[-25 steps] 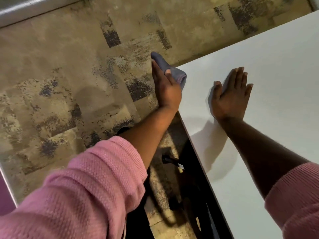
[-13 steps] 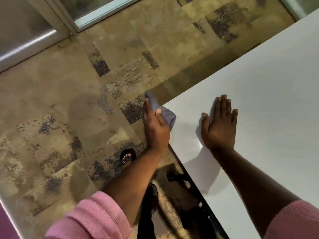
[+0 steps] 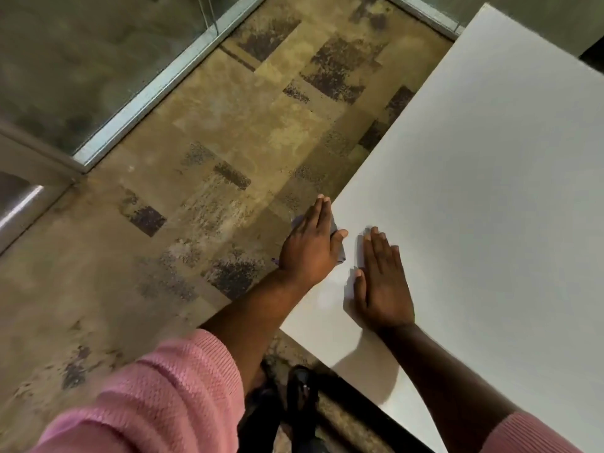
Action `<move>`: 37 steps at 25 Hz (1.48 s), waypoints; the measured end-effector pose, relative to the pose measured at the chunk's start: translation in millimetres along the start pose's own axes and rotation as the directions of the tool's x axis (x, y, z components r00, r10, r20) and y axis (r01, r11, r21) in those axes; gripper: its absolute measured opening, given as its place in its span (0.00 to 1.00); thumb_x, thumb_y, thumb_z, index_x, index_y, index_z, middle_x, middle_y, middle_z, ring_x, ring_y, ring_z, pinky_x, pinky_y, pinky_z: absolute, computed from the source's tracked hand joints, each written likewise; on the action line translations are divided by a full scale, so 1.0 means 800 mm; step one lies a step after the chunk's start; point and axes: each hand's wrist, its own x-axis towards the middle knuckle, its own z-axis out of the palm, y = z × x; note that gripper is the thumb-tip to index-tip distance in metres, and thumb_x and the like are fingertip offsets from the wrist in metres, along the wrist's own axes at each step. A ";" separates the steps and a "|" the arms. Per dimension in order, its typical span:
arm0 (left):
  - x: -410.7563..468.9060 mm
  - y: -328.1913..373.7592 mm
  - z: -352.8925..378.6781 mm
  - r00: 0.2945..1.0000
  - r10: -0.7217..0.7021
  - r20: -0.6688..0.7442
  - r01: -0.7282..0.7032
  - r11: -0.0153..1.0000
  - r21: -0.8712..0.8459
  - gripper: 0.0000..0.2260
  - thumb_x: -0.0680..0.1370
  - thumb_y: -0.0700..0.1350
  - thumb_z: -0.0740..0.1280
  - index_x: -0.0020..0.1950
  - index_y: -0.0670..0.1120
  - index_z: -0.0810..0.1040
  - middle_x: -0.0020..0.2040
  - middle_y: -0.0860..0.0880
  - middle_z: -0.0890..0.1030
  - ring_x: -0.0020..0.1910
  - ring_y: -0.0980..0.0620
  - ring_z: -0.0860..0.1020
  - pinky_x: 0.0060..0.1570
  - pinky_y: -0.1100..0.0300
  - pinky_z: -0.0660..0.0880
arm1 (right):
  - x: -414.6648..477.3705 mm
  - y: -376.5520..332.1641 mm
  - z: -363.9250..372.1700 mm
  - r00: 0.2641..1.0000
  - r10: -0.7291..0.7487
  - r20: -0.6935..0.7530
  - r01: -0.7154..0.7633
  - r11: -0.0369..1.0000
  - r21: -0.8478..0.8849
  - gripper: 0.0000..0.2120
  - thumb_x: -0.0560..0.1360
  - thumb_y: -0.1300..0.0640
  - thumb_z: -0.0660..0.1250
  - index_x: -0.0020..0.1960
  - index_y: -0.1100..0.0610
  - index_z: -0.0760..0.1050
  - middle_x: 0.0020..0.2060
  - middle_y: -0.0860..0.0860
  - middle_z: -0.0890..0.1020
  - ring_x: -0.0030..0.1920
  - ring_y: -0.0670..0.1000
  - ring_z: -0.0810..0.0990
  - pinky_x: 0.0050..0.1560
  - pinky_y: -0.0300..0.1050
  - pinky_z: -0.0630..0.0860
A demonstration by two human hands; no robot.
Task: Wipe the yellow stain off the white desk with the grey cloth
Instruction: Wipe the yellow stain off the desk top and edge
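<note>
The white desk point(image 3: 490, 178) runs bare and even away from both hands, with no yellow mark that I can pick out on it. Off its left edge, past the left hand point(image 3: 309, 245), lies a mottled tan carpet point(image 3: 202, 152) with dark speckled patches, and beyond that a metal-framed glass partition point(image 3: 147, 89). Under the desk's near corner, below the left forearm, dark footwear point(image 3: 299, 392) shows on the floor.

The left hand lies flat, fingers straight and together, pressing the grey cloth point(image 3: 338, 248) onto the desk's left edge; only slivers of cloth peep out beside the thumb and at the knuckles. The right hand point(image 3: 382, 286) rests just beside it, palm down, fingers loose and holding nothing. Pink sleeves point(image 3: 157, 397) cover both arms.

Compared with half a second ago, the cloth is more hidden under the palm, the two hands sit closer together, and more of the partition has come into sight.
</note>
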 end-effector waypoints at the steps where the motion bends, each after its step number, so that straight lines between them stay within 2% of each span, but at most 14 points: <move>1: -0.002 -0.001 0.001 1.000 0.016 0.012 -0.016 1.000 0.024 0.32 0.84 0.57 0.57 0.82 0.38 0.57 0.82 0.40 0.60 0.79 0.43 0.64 0.74 0.52 0.65 | -0.001 0.001 0.001 1.000 -0.010 -0.015 0.010 1.000 0.026 0.32 0.83 0.50 0.51 0.85 0.58 0.49 0.85 0.53 0.49 0.84 0.51 0.44 0.83 0.58 0.47; 4: -0.033 -0.003 0.001 0.997 0.073 0.017 -0.075 0.990 0.120 0.29 0.84 0.50 0.55 0.82 0.37 0.55 0.82 0.39 0.58 0.82 0.43 0.57 0.79 0.50 0.58 | 0.000 0.004 0.000 0.998 -0.037 -0.048 0.042 0.994 0.098 0.32 0.83 0.53 0.52 0.84 0.60 0.51 0.84 0.54 0.51 0.84 0.52 0.47 0.83 0.58 0.49; 7: -0.109 0.005 0.006 0.966 0.255 0.035 -0.257 0.947 0.195 0.25 0.83 0.44 0.53 0.80 0.37 0.61 0.80 0.40 0.63 0.81 0.43 0.60 0.79 0.48 0.57 | 0.000 0.004 -0.004 0.998 -0.028 -0.062 0.037 0.988 0.147 0.32 0.83 0.49 0.50 0.84 0.60 0.51 0.84 0.54 0.52 0.84 0.52 0.48 0.83 0.56 0.49; 9: -0.134 0.006 0.007 0.950 0.305 0.070 -0.312 0.933 0.179 0.25 0.83 0.45 0.53 0.79 0.38 0.63 0.80 0.41 0.63 0.80 0.44 0.61 0.78 0.47 0.57 | -0.001 0.008 -0.006 0.997 -0.015 -0.077 0.030 0.982 0.188 0.32 0.83 0.47 0.48 0.84 0.59 0.52 0.84 0.54 0.52 0.84 0.51 0.48 0.83 0.54 0.49; 12: -0.088 0.019 0.003 0.928 0.336 0.160 -0.354 0.929 0.105 0.25 0.84 0.47 0.53 0.81 0.40 0.61 0.82 0.43 0.60 0.82 0.46 0.56 0.79 0.48 0.53 | -0.002 0.010 -0.007 0.987 0.029 -0.161 0.017 0.960 0.280 0.31 0.84 0.49 0.48 0.84 0.59 0.53 0.84 0.53 0.53 0.84 0.51 0.51 0.83 0.53 0.52; 17: 0.015 0.080 0.022 0.865 0.429 0.262 -0.464 0.882 0.087 0.26 0.83 0.47 0.54 0.81 0.40 0.61 0.82 0.42 0.61 0.82 0.45 0.57 0.79 0.46 0.57 | -0.028 0.031 -0.022 0.866 0.386 -0.318 -0.195 0.847 0.495 0.29 0.85 0.47 0.46 0.84 0.57 0.54 0.83 0.52 0.55 0.83 0.49 0.53 0.83 0.51 0.50; 19: 0.000 0.093 0.034 0.854 0.462 0.241 -0.492 0.866 0.085 0.26 0.83 0.46 0.56 0.81 0.39 0.61 0.82 0.42 0.61 0.82 0.45 0.56 0.80 0.46 0.56 | -0.059 0.051 -0.025 0.834 0.435 -0.340 -0.234 0.836 0.496 0.28 0.85 0.51 0.48 0.84 0.50 0.49 0.84 0.50 0.55 0.83 0.50 0.54 0.83 0.53 0.50; 23: -0.066 0.115 0.027 0.755 0.557 0.347 -0.565 0.821 -0.088 0.26 0.85 0.45 0.53 0.83 0.42 0.56 0.84 0.46 0.54 0.83 0.51 0.47 0.81 0.50 0.50 | -0.097 0.071 -0.036 0.850 0.420 -0.317 -0.232 0.840 0.490 0.29 0.84 0.52 0.48 0.83 0.38 0.46 0.83 0.46 0.54 0.84 0.50 0.53 0.83 0.55 0.50; 24: -0.077 0.114 0.020 0.771 0.542 0.335 -0.534 0.836 -0.125 0.26 0.85 0.44 0.54 0.83 0.42 0.56 0.84 0.46 0.53 0.83 0.52 0.47 0.81 0.50 0.52 | -0.099 0.069 -0.036 0.861 0.408 -0.303 -0.235 0.848 0.475 0.29 0.84 0.52 0.48 0.83 0.38 0.46 0.83 0.46 0.54 0.84 0.50 0.53 0.83 0.54 0.49; 26: -0.091 0.094 0.007 0.869 0.451 0.205 -0.431 0.892 -0.134 0.25 0.84 0.41 0.57 0.82 0.41 0.59 0.83 0.46 0.57 0.83 0.51 0.52 0.80 0.47 0.57 | -0.090 0.055 -0.034 0.905 0.323 -0.276 -0.205 0.900 0.384 0.28 0.85 0.48 0.49 0.84 0.47 0.51 0.83 0.49 0.54 0.84 0.51 0.53 0.83 0.51 0.47; 29: -0.101 0.034 -0.003 0.970 0.243 0.032 -0.243 0.970 -0.011 0.25 0.84 0.44 0.58 0.81 0.38 0.60 0.82 0.42 0.60 0.82 0.45 0.57 0.78 0.42 0.59 | -0.054 0.011 -0.014 0.964 0.246 -0.104 -0.230 0.962 0.145 0.33 0.85 0.42 0.49 0.84 0.57 0.52 0.83 0.53 0.51 0.84 0.55 0.50 0.83 0.53 0.43; 32: -0.095 -0.004 0.004 0.967 0.212 0.140 -0.235 0.956 0.176 0.27 0.85 0.51 0.53 0.81 0.38 0.58 0.82 0.41 0.58 0.83 0.44 0.54 0.79 0.42 0.57 | 0.004 -0.014 -0.002 0.954 0.295 -0.054 -0.295 0.955 0.016 0.35 0.85 0.40 0.49 0.85 0.56 0.45 0.84 0.53 0.45 0.84 0.55 0.41 0.82 0.59 0.38; 35: -0.091 -0.011 0.013 0.959 0.227 0.168 -0.261 0.939 0.225 0.29 0.84 0.53 0.54 0.81 0.39 0.58 0.82 0.41 0.57 0.83 0.45 0.53 0.81 0.46 0.49 | 0.045 0.008 -0.011 0.974 0.200 -0.106 -0.206 0.977 -0.048 0.33 0.85 0.42 0.52 0.85 0.56 0.50 0.84 0.53 0.52 0.84 0.55 0.45 0.82 0.62 0.43; 37: -0.092 -0.011 0.011 0.960 0.237 0.146 -0.262 0.946 0.191 0.29 0.84 0.52 0.54 0.81 0.38 0.58 0.82 0.41 0.57 0.83 0.43 0.54 0.81 0.45 0.50 | 0.045 0.031 -0.017 0.960 0.247 -0.129 -0.254 0.966 -0.040 0.31 0.85 0.44 0.52 0.85 0.55 0.52 0.84 0.52 0.54 0.84 0.54 0.47 0.81 0.64 0.46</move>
